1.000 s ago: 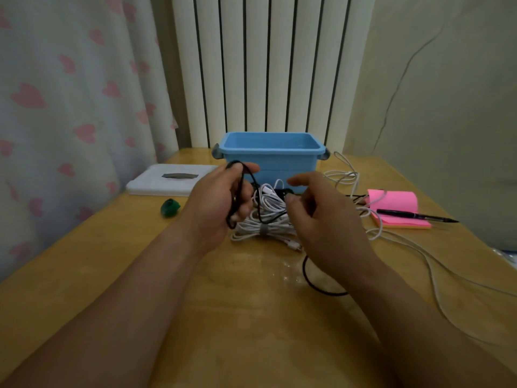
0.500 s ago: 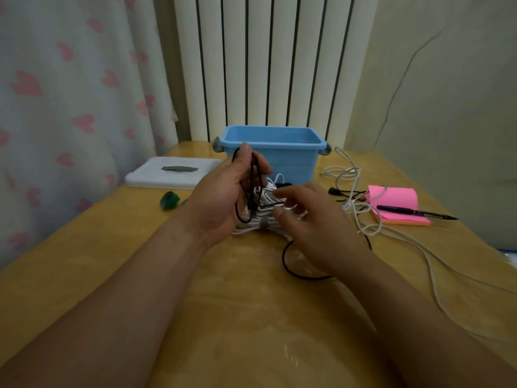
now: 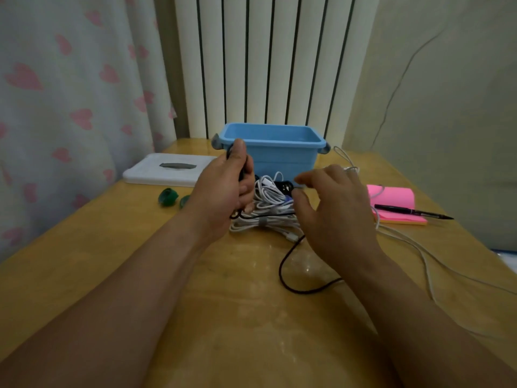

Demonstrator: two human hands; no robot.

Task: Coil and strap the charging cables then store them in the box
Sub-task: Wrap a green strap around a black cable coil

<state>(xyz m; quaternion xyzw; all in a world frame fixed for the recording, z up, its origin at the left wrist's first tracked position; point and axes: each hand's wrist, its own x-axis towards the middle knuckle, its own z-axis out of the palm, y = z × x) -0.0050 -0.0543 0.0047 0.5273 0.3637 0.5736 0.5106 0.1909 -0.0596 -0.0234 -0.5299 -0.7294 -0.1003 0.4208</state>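
My left hand (image 3: 223, 189) grips a small coil of black cable (image 3: 281, 275), held upright in front of the blue box (image 3: 282, 159). The cable's free length runs across to my right hand, then curves in a loop on the table. My right hand (image 3: 333, 214) hovers with fingers loosely spread over a strapped bundle of white cables (image 3: 265, 222). Whether it touches the black cable is hidden by the palm. The box stands open at the table's back; its inside is not visible.
A white lid (image 3: 167, 170) lies to the left of the box. Two green strap rolls (image 3: 167, 196) sit near my left wrist. A loose white cable (image 3: 419, 247) trails off to the right past pink sticky notes (image 3: 391, 196) with a black pen (image 3: 411, 212).
My left hand has lifted the black coil higher and turned it upright. My right hand has let go of the cable, spread its fingers and drifted right. The loop on the table has shifted.
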